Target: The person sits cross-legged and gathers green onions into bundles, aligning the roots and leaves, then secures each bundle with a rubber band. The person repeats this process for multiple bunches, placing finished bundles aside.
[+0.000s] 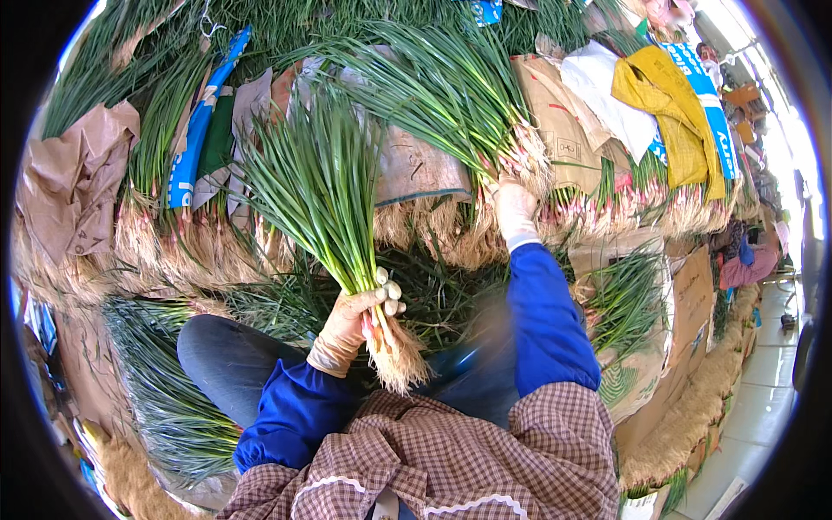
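My left hand (356, 318), in a pale glove, is closed around a bunch of spring onions (325, 214) just above its roots. The green leaves fan up and away from me, and the pale roots (396, 361) hang towards my lap. Reaching forward, my gloved right hand (515, 201) touches the root end of a larger spring onion bunch (448, 104). That bunch lies across a sack (419, 166) on the row in front of me. Roots and stems partly hide the right fingers, so their grip is unclear.
Rows of spring onions (208, 250) lie ahead, partly covered by brown paper (81, 175), a blue strip (201, 123) and a yellow sack (676, 117). Loose leaves (448, 292) cover the ground before my knees. More bunches (175, 383) lie at left and right (624, 299). A person (751, 260) is far right.
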A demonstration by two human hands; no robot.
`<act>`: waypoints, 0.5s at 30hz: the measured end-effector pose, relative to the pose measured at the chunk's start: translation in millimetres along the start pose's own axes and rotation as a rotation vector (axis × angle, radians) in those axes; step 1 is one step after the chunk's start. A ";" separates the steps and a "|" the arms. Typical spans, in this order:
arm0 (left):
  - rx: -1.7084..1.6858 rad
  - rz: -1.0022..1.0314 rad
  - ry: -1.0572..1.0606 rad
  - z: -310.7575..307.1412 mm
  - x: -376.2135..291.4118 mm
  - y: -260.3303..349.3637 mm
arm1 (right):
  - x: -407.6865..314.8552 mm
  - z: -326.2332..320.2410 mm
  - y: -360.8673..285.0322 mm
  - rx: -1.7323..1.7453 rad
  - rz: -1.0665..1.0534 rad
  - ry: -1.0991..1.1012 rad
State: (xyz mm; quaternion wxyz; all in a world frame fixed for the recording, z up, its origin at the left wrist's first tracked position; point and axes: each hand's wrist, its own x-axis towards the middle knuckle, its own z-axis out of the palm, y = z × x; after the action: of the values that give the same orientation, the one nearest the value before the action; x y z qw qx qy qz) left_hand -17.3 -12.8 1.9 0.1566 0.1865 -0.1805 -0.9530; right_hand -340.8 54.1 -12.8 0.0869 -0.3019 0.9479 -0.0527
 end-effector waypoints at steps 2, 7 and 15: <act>0.106 -0.010 0.114 0.3 4.4 1.5 | -11.7 -14.8 -11.4 0.046 0.010 -0.213; 0.283 -0.166 0.256 -13.5 23.6 -25.3 | -121.5 -10.6 -39.6 0.641 -0.400 -0.599; -0.192 -0.069 0.089 -26.1 9.3 -30.9 | -222.7 -94.3 208.5 0.068 0.334 0.601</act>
State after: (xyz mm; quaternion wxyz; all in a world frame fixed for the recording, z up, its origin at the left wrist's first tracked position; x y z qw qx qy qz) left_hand -21.9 3.7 -36.0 0.1487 0.2187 -0.0748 -0.9615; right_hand -298.1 357.4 77.5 -0.1785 -0.1103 0.9653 -0.1556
